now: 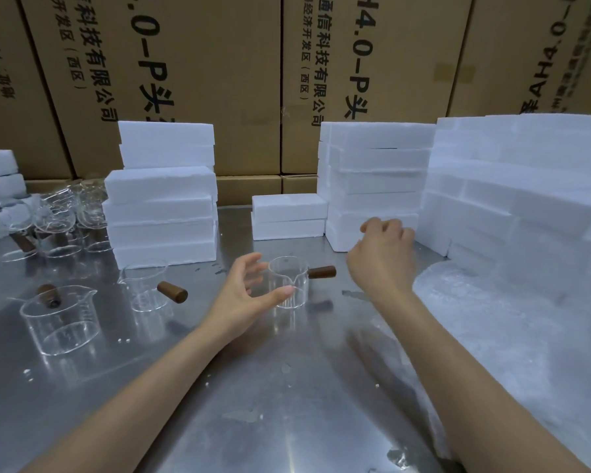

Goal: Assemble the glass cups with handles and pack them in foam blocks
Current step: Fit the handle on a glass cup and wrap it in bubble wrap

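A clear glass cup with a brown wooden handle pointing right stands upright on the steel table. My left hand curls open around the cup's left side, thumb in front of it, fingers apart; whether it touches the glass is unclear. My right hand hovers above and right of the handle, fingers loosely bent, holding nothing. Two more handled cups stand at the left: one with its handle toward me, another larger one nearer the edge.
White foam blocks are stacked at centre left, a low pair at centre, a tall stack and a wide wall at the right. Several bare glass cups crowd the far left. Cardboard boxes back the table.
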Action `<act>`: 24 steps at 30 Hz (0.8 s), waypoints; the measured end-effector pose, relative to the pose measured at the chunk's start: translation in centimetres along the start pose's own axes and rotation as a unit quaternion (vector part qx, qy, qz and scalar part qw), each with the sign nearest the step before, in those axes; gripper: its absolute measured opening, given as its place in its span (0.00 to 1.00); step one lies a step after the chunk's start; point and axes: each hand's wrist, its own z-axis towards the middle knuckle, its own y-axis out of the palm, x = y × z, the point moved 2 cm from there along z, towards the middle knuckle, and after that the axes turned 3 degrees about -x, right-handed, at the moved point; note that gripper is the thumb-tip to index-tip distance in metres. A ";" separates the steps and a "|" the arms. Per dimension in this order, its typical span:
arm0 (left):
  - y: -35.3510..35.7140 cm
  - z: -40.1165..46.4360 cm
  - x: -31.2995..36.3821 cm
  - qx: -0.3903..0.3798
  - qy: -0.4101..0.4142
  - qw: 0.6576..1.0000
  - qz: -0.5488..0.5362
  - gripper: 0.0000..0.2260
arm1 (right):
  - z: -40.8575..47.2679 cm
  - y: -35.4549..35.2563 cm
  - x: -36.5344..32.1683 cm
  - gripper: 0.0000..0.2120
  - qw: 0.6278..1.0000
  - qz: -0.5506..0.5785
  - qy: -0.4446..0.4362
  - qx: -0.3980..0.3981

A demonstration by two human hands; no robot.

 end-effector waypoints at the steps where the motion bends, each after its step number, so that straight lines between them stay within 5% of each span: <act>1: 0.0 -0.1 0.0 0.003 0.001 1.000 -0.002 0.43 | 0.5 -0.6 0.8 0.16 0.999 -0.044 0.028 -0.014; 7: 0.0 -0.2 0.2 0.006 0.001 1.000 0.005 0.41 | 0.6 -1.2 6.1 0.24 0.943 -0.115 0.180 -0.257; 14: 0.0 -0.1 0.2 0.013 0.005 1.000 0.010 0.34 | 1.0 -1.0 5.3 0.21 0.991 0.055 0.050 -0.115; 19: 0.0 -0.2 0.3 0.009 0.003 1.000 0.000 0.34 | 1.3 -1.0 4.4 0.23 0.980 0.067 0.039 -0.185; 24: -0.1 -0.3 0.5 0.007 0.003 1.000 -0.005 0.37 | 0.5 -3.4 6.0 0.26 0.968 -0.074 0.054 -0.231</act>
